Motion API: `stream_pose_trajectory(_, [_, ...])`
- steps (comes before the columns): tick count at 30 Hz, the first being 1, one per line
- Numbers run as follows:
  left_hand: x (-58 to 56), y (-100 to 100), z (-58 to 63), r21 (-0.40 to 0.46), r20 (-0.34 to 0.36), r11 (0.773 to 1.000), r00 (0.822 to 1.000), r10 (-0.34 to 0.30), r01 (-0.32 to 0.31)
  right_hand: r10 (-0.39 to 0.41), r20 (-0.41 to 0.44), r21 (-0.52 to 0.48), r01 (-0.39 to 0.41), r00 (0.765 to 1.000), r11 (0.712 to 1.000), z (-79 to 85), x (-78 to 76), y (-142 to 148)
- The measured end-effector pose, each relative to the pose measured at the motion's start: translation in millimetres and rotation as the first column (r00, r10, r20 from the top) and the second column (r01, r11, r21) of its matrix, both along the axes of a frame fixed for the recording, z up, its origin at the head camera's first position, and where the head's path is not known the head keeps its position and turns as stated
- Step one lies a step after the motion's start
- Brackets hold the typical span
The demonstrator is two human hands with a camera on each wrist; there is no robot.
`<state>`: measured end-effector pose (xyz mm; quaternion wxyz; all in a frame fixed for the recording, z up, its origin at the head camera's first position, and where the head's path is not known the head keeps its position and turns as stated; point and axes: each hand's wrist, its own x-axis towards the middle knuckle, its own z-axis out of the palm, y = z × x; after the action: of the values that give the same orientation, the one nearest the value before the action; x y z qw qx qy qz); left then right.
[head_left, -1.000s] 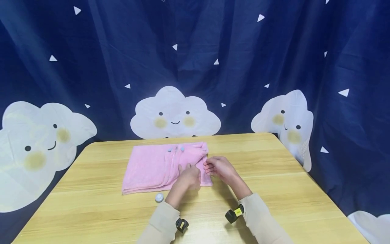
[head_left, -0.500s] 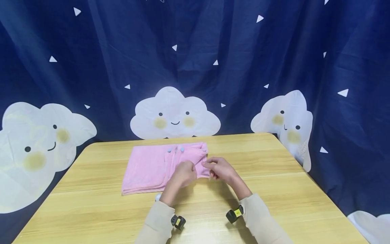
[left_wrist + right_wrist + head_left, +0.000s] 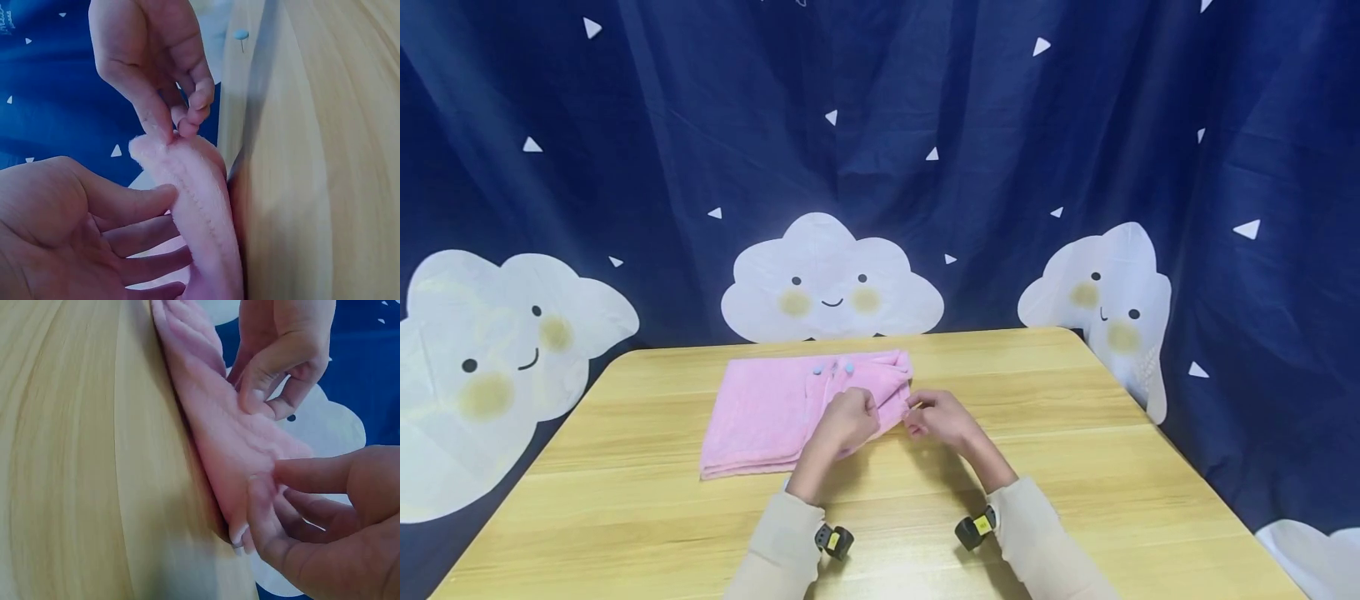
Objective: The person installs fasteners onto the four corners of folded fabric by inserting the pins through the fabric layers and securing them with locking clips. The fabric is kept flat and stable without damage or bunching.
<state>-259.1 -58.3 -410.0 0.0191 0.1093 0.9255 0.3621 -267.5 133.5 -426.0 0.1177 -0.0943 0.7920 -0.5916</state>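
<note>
A folded pink fleece garment (image 3: 763, 408) lies on the table, with two small pale blue buttons near its far edge. Its near right part is lifted and folded over between my hands. My left hand (image 3: 850, 417) pinches the fabric; in the left wrist view the thumb (image 3: 140, 203) presses beside a stitched seam, with the fingers behind the cloth. At the right edge, my right hand (image 3: 942, 419) pinches the cloth's border between thumb and fingers. In the right wrist view, those fingertips (image 3: 259, 500) close on the raised edge, and the left hand (image 3: 281, 369) grips farther along it.
Beneath the garment is a wood-grain table (image 3: 625, 533) with rounded corners. A dark blue curtain (image 3: 880, 167) with white clouds hangs behind it. Black wrist devices (image 3: 835, 542) sit at both cuffs. The left wrist view shows a small blue disc (image 3: 241, 34) with a thin stem.
My left hand has gone from fingers spread on the cloth to gripping it, moving slightly left and away. The near right corner has been lifted and folded over. The left forearm now covers the white round object.
</note>
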Motion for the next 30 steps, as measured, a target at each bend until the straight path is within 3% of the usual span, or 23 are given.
stream_pose_trajectory(9, [-3.4, 4, 4.6, 0.039, -0.027, 0.999, 1.000, -0.008, 0.009, -0.059, 0.007, -0.061, 0.060, 0.998, 0.996, 2.3, 0.3, -1])
stream_pose_trajectory(17, [-8.2, 8, -3.6, 0.067, -0.071, 0.998, 0.997, 0.008, -0.003, -0.074, 0.026, -0.085, 0.076, 0.997, 0.994, -0.3, -0.7, -2])
stream_pose_trajectory(22, [-7.8, 7, -4.8, 0.101, -0.061, 0.995, 0.998, 0.014, -0.007, -0.084, 0.032, -0.071, 0.086, 0.996, 0.994, 1.1, -1.6, -2])
stream_pose_trajectory(30, [-4.1, 1, 1.8, 0.157, -0.030, 0.987, 0.999, 0.039, -0.034, -0.199, -0.039, -0.023, 0.198, 0.979, 0.980, 16.0, -4.1, 18])
